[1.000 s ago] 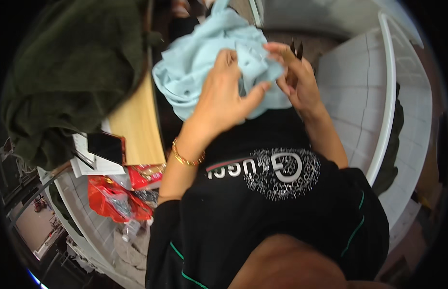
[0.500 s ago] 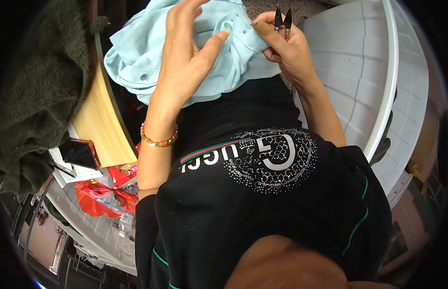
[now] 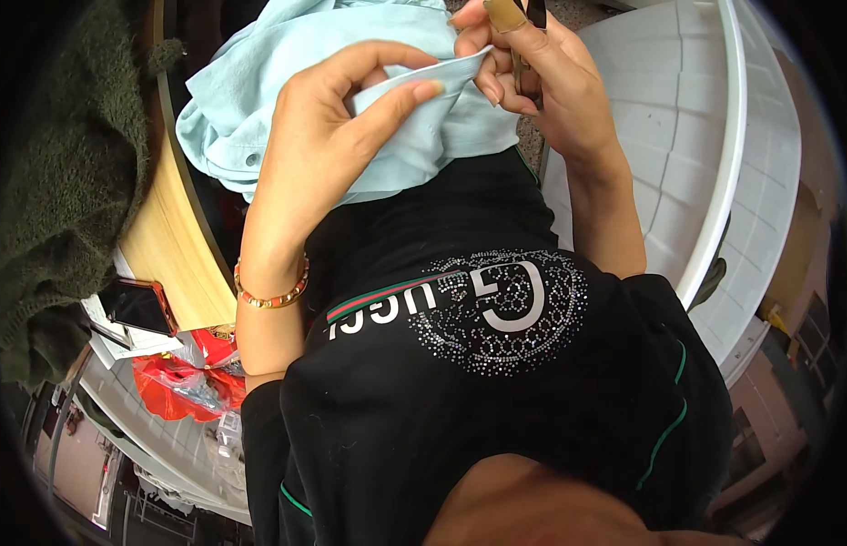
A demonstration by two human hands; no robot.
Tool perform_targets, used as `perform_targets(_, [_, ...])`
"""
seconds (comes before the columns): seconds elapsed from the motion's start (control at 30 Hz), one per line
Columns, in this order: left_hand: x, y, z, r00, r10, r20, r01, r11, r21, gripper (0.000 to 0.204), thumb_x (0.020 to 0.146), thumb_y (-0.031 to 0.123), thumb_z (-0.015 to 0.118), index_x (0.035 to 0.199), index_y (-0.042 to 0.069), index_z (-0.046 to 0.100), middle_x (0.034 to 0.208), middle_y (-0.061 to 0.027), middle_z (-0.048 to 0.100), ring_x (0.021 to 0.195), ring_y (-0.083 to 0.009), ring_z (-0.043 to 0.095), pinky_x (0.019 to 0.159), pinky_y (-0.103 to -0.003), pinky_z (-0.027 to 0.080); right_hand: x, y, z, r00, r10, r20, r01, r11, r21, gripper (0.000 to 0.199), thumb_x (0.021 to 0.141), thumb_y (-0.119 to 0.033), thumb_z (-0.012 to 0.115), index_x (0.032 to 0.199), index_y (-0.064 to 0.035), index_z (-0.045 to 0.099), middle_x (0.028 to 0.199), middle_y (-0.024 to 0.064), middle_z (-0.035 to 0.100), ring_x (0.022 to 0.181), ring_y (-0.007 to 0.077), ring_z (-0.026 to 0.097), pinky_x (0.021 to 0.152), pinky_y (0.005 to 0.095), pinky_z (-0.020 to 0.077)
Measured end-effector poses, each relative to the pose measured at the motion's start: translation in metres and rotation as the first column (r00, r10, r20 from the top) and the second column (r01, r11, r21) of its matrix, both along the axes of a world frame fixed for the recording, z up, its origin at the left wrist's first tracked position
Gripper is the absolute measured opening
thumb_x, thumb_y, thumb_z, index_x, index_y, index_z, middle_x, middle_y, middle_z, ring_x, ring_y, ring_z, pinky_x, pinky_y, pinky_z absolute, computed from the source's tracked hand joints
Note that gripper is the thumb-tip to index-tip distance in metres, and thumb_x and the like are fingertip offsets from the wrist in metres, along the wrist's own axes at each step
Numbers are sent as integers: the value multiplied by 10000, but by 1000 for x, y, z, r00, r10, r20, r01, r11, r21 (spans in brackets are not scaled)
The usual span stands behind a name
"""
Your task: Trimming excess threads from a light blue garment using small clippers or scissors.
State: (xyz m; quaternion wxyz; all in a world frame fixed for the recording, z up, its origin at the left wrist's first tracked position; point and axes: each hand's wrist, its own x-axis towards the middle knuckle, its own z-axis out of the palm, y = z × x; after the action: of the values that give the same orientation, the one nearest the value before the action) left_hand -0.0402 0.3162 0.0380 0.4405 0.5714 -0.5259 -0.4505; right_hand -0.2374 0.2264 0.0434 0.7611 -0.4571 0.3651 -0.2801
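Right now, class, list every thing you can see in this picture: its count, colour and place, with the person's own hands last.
Cloth garment: one, light blue, top centre, on the lap.
Small snips: one, dark, top, in the right hand.
Fuzzy cloth: one, dark green, left.
Wooden board: one, pale yellow, left of the lap.
Phone: one, dark, lower left.
Plastic bag: one, red, lower left.
Plastic chair: one, white, right.
Left hand: pinching the garment's edge.
Right hand: gripping snips and cloth.

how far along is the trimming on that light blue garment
Done: cannot tell; no cut threads or finished seams show. In hand: the left hand pinches an edge of the light blue garment taut, and the right hand holds small snips at that edge. Left: unclear, since most of the cloth lies bunched.
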Motion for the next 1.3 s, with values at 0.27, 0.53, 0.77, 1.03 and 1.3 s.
perform_targets(0.27, [18, 23, -27, 852, 273, -447, -124, 934, 334, 199, 925, 119, 714, 1062, -23, 742, 968, -62, 748, 899, -95, 665, 842, -237, 507, 16, 4, -11, 991, -35, -132, -51, 802, -594, 378, 1067, -300, 485, 1246, 25, 556, 1079, 104, 605, 769, 70, 576, 653, 195, 447])
perform_targets(0.53, [22, 23, -33, 699, 372, -611, -125, 905, 407, 218, 926, 131, 708, 1086, -16, 735, 995, -79, 749, 923, -120, 682, 884, -251, 501, 12, 16, -32, 945, -2, -327, -299, 400, -867, 400, 845, -53, 701, 1243, -30, 679, 1013, 83, 666, 861, 159, 607, 725, 257, 504])
perform_targets(0.77, [19, 24, -32, 662, 358, -658, -81, 908, 412, 217, 923, 143, 707, 1075, -9, 738, 992, -73, 748, 916, -116, 680, 871, -248, 502, 17, 17, -42, 957, 23, -289, -276, 378, -884, 421, 850, -43, 699, 1270, -28, 678, 989, 74, 652, 841, 158, 607, 737, 268, 502])
perform_targets(1.03, [19, 25, -34, 671, 367, -644, -90, 903, 421, 204, 909, 156, 730, 1045, 4, 748, 975, -60, 744, 927, -113, 665, 890, -253, 485, 15, 12, -40, 955, 75, -289, -295, 386, -874, 388, 859, -28, 699, 1247, -24, 691, 959, 67, 649, 814, 148, 602, 715, 259, 492])
perform_targets(1.3, [20, 25, -34, 691, 357, -628, -105, 910, 402, 210, 909, 170, 735, 1041, 7, 748, 984, -56, 743, 939, -110, 662, 897, -249, 481, 17, 14, -37, 952, 52, -301, -294, 426, -856, 406, 838, -6, 711, 1243, -27, 694, 975, 66, 656, 785, 117, 604, 676, 229, 506])
